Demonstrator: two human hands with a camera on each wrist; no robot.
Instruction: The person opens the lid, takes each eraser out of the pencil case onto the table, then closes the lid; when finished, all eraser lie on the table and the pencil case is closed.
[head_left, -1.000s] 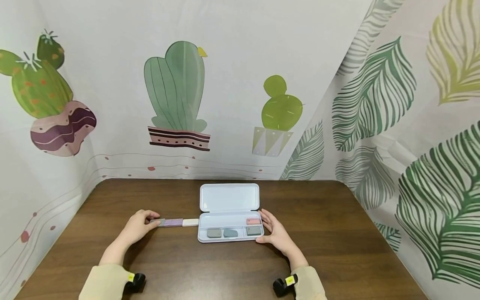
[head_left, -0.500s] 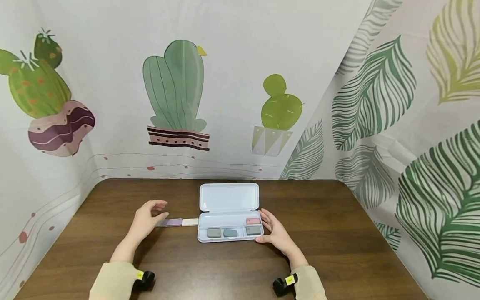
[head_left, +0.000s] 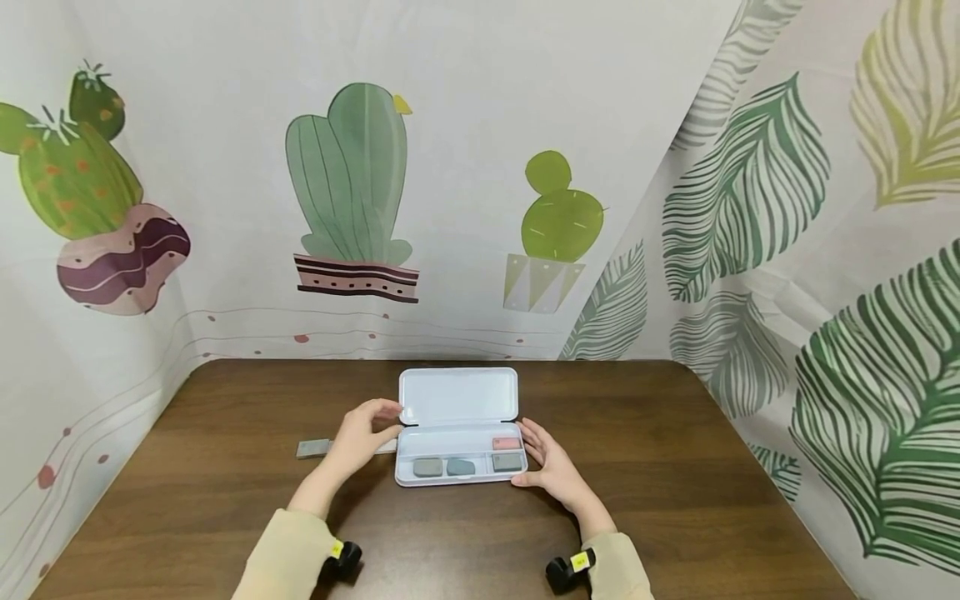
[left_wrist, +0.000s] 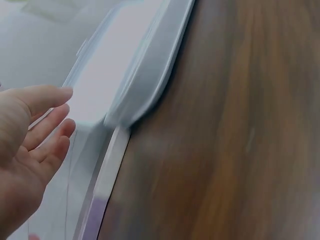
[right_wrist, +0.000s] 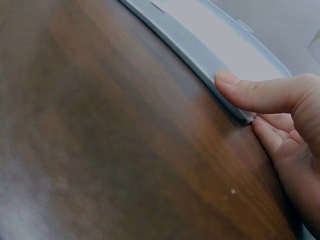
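Note:
An opened white pencil case (head_left: 450, 435) lies on the table, its lid (head_left: 459, 395) tipped back. Inside are a pink eraser-like block (head_left: 506, 443), a grey block (head_left: 506, 462) and two grey-green blocks (head_left: 428, 467) in the front section. My right hand (head_left: 553, 467) holds the case's right end, thumb at the front corner, fingers along the side. My left hand (head_left: 358, 437) hovers by the left end, fingers loosely bent, nothing between them. Left of the case lie a grey block (head_left: 312, 449), a purple block (left_wrist: 95, 220) and a white block (left_wrist: 113, 162) in a row, partly hidden by that hand.
The brown wooden table (head_left: 637, 433) runs back to a wall cloth (head_left: 465, 208) printed with cacti and leaves. A black wrist camera (head_left: 341, 562) sits on the left sleeve, and another (head_left: 564, 573) on the right.
My left hand has let go of the grey block at the row's left end and moved right to the case's left end. My right hand stays at the case.

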